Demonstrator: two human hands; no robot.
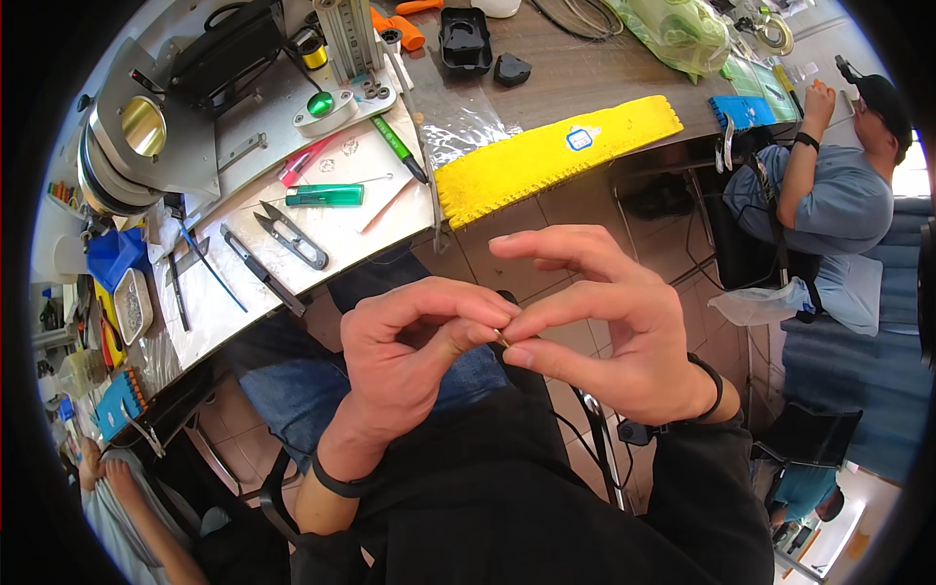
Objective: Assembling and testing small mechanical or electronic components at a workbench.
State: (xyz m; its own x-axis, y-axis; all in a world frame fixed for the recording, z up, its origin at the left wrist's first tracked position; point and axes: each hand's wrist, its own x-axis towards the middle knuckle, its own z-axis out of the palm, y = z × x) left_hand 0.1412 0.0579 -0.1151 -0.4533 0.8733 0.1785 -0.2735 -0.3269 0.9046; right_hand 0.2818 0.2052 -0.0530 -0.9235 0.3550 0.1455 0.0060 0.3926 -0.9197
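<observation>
Above my lap, in front of the bench edge, my two hands meet at the fingertips. A tiny metallic-looking piece (500, 337) shows between them, too small to name. My left hand (405, 341) is closed, thumb and forefinger pinched on it. From the other side, my right hand (624, 327) pinches at the same spot with thumb and a finger, while its forefinger is raised and bent above. Beyond my left hand, thread snips (292, 237) and a dark craft knife (261, 270) lie on the bench's white surface (336, 255).
A green-handled hook tool (325, 196), a green marker (400, 150) and a yellow strip (561, 159) lie along the bench. A metal machine (161, 127) with a thread spool (312, 51) stands back left. Co-workers sit at right (829, 195) and lower left (146, 517).
</observation>
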